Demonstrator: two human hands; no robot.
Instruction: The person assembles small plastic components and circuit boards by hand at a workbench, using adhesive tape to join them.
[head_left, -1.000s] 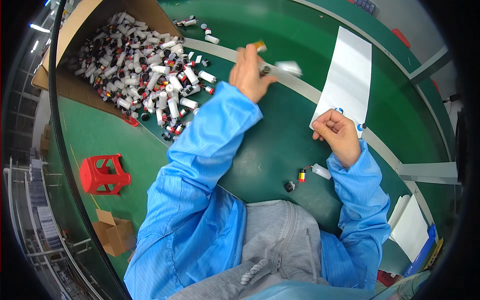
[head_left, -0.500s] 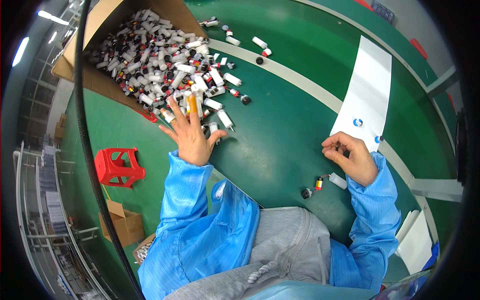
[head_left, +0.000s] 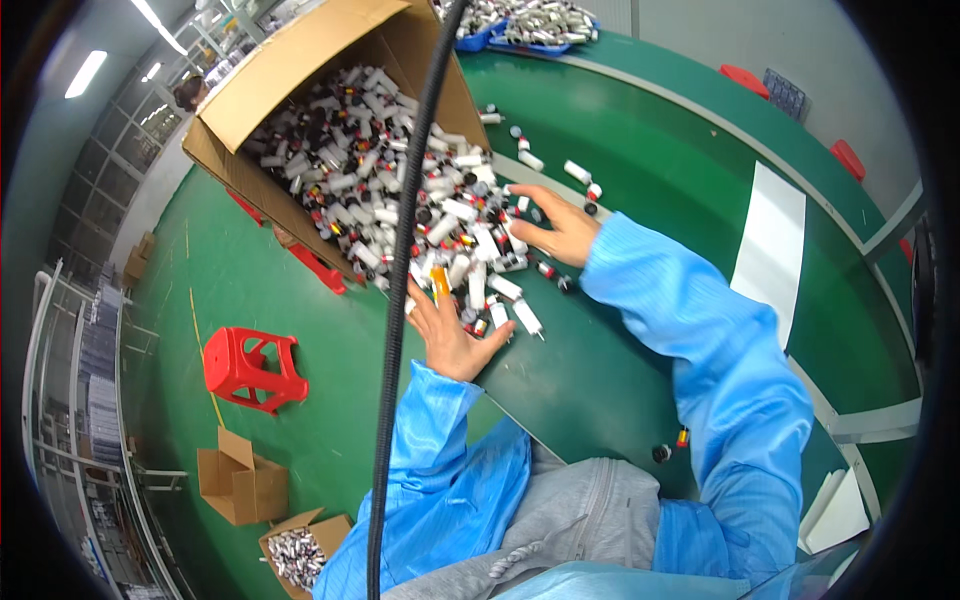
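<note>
Crowded pile, open belt

Spilled vials (head_left: 470,250) from the tipped cardboard box (head_left: 300,80) block the left (black cable (head_left: 400,300) crossing); green table (head_left: 650,170) rightward lies open.

Left hand (head_left: 448,335) open, palm up, fingers spread, blue-sleeved forearm reaching forward, right hand (head_left: 556,228) open, fingers extended leftward, blue-sleeved right arm stretched far forward

A green table (head_left: 640,330) carries a tipped cardboard box (head_left: 300,90). Small white vials (head_left: 470,250) spill from the box's mouth. A white strip (head_left: 770,250) lies right of the box.
</note>
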